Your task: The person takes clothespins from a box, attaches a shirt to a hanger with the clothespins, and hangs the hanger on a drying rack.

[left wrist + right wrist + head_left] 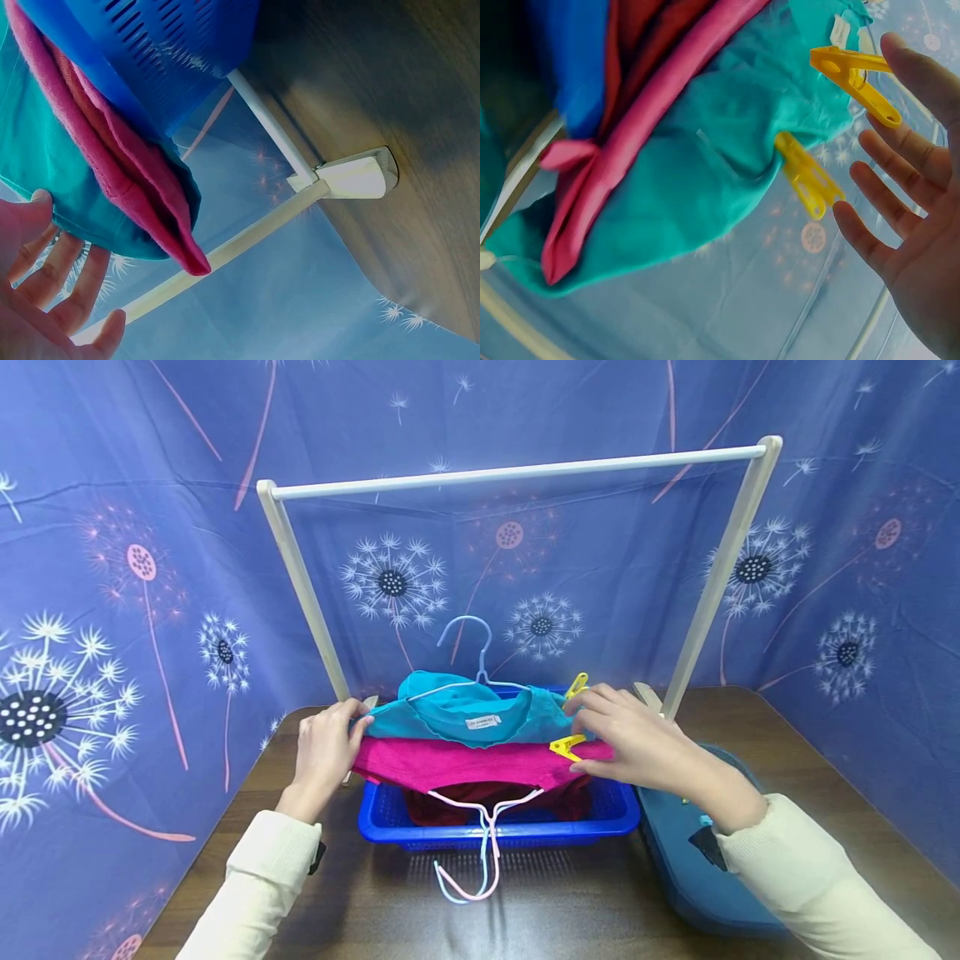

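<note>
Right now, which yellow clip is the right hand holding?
The lower clip in the head view, between the right hand's thumb and fingers. The other clip, higher up, is clamped to the teal shirt's edge.

You wear long, pale cream sleeves (832, 893) that end in snug banded cuffs (272, 845), a small black fitting (707, 848) showing at the edge of each.

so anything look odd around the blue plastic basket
Slightly: a pink hanger hook and a pale blue hanger hook point downward past the basket's front rim, while a third pale hook above the teal fabric shirt points up.
</note>
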The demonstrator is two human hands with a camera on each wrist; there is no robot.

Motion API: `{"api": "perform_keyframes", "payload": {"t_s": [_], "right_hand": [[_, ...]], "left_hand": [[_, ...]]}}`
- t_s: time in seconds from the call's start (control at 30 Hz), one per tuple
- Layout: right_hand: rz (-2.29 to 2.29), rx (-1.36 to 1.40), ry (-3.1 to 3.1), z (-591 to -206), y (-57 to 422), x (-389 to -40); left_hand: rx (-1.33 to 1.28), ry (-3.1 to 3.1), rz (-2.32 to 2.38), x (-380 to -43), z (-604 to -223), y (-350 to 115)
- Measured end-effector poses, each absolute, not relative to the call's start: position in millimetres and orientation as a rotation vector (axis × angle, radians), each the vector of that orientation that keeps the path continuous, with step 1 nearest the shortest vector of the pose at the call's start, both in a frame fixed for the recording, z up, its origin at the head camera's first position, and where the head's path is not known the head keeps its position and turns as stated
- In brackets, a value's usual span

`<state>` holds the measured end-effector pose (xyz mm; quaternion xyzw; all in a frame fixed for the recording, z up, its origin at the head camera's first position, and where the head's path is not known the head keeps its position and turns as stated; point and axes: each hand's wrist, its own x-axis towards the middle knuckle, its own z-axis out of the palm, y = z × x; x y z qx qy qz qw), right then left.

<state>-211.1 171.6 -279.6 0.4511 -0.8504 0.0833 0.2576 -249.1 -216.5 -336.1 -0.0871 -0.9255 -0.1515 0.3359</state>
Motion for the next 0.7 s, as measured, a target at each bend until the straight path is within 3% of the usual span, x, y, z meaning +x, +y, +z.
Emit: {"api": "perform_keyframes", "payload": {"t_s": [0.7], "right_hand": [[0.262,1.284,-2.376,-277.0,108.0,-224.9]], "left_hand": [[-0.213,-2.415,-0.444,-251.3,-338.7,-217.0]]}}
